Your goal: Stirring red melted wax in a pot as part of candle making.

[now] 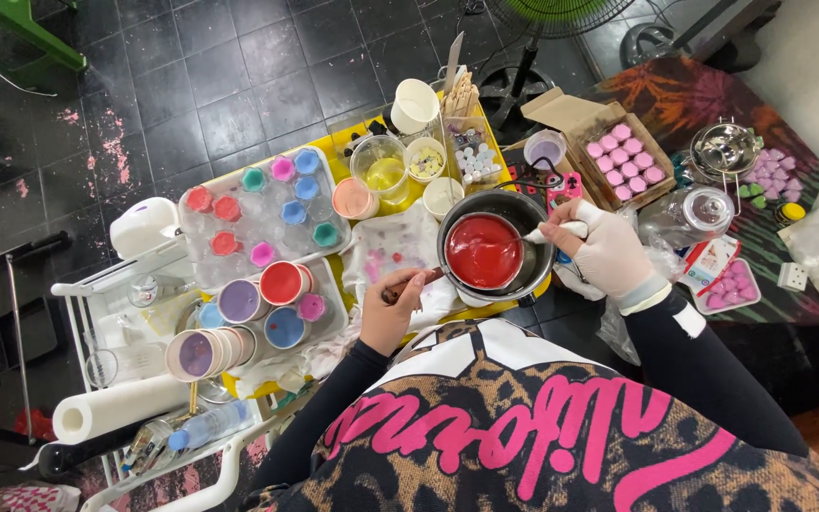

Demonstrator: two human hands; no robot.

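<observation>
Head view: the left hand (pixel 392 313) is closed around the brown handle (pixel 412 282) of a pot (pixel 493 248) of red liquid on the yellow table (pixel 514 166). The handle's long axis runs from the pot's left rim down-left toward the person. The gloved right hand (pixel 604 248) pinches a white stick (pixel 554 232), lying nearly level, its tip pointing left over the pot's right rim.

Your left hand (pixel 392 313) has open room only over the stained cloth (pixel 395 248) beside the pot of red liquid (pixel 487 248). Cups (pixel 284 283) crowd its left, beakers (pixel 383 171) stand beyond, and the box of pink pieces (pixel 618 161) hems your gloved right hand (pixel 609 251).
</observation>
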